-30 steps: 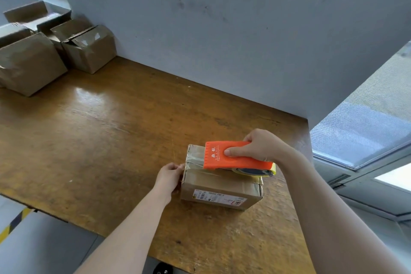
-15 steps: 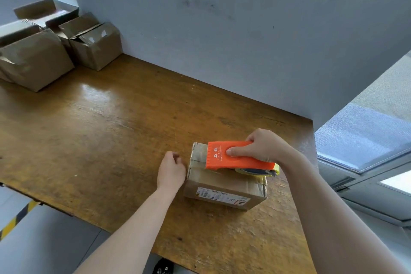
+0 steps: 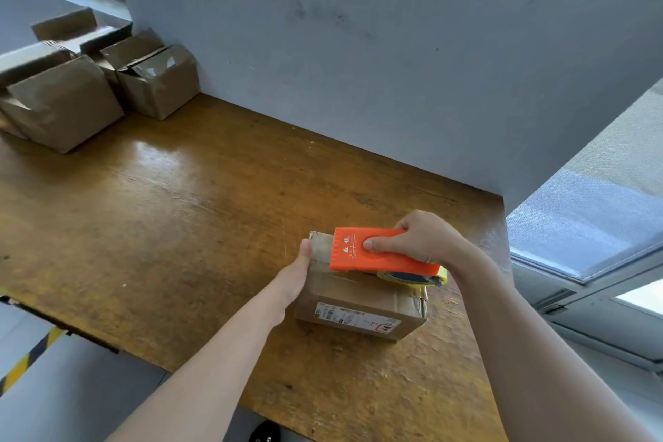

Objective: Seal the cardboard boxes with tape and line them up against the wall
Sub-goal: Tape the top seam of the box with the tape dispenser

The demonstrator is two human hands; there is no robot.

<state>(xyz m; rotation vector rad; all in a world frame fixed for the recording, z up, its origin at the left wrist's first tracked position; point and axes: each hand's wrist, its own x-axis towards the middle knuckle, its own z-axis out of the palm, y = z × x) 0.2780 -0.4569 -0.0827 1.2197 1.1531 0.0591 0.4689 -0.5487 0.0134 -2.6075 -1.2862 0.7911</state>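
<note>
A person's bare forearms reached in from the lower edge over a worn wooden bench (image 3: 179,212), past a yellow-and-black floor stripe (image 3: 25,366) at lower left. Near the bench's front right corner sat a small cardboard box (image 3: 358,298), a white shipping label (image 3: 353,318) on its near side. The left hand (image 3: 292,276) lay against the box's left end, its grip spread, fingers straight and pressed flat to the cardboard. The right hand (image 3: 425,240) held an orange tape dispenser (image 3: 376,253) on top of the box, its grip curled round the body with the thumb on the near face; a tape roll (image 3: 405,276) showed beneath. Behind rose a grey wall (image 3: 358,47). Well apart at far left, several other cardboard boxes (image 3: 158,86) stood clustered on the bench beside the wall's left edge, some with flaps raised.
</note>
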